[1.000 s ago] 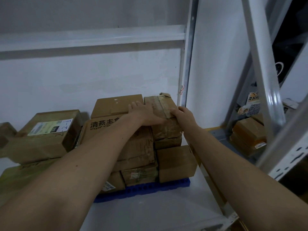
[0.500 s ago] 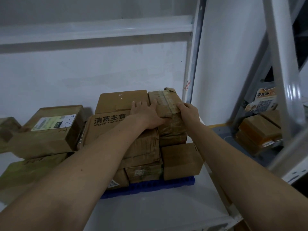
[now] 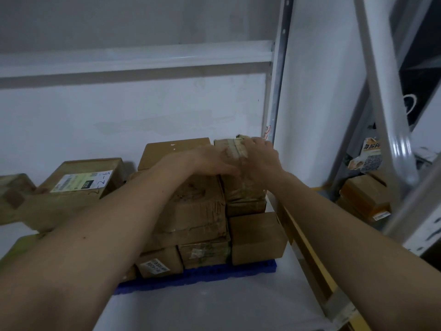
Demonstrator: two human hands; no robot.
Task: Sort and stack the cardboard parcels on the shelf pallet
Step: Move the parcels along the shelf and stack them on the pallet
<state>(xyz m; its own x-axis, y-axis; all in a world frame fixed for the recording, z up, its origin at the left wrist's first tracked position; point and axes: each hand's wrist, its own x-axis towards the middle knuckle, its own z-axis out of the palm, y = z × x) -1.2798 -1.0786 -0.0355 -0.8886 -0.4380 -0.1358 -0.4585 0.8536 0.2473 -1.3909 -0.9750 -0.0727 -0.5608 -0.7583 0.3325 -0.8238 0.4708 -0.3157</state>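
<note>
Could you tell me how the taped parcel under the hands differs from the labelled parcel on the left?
The taped parcel tops the right-hand stack, wrapped in glossy tape, both hands on it. The labelled parcel lies apart, untouched, tilted, with a white label and handwriting. It looks broader. Both are brown cardboard.

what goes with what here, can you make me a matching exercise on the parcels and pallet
Things:
1. taped parcel
2. labelled parcel
3. blue pallet
4. plain box

Places or states:
A. under the stack
B. left of the stack, white label on top
C. top right of the stack, both hands on it
D. bottom right of the stack, on the pallet

Pairs: 1-C, 2-B, 3-A, 4-D
</note>
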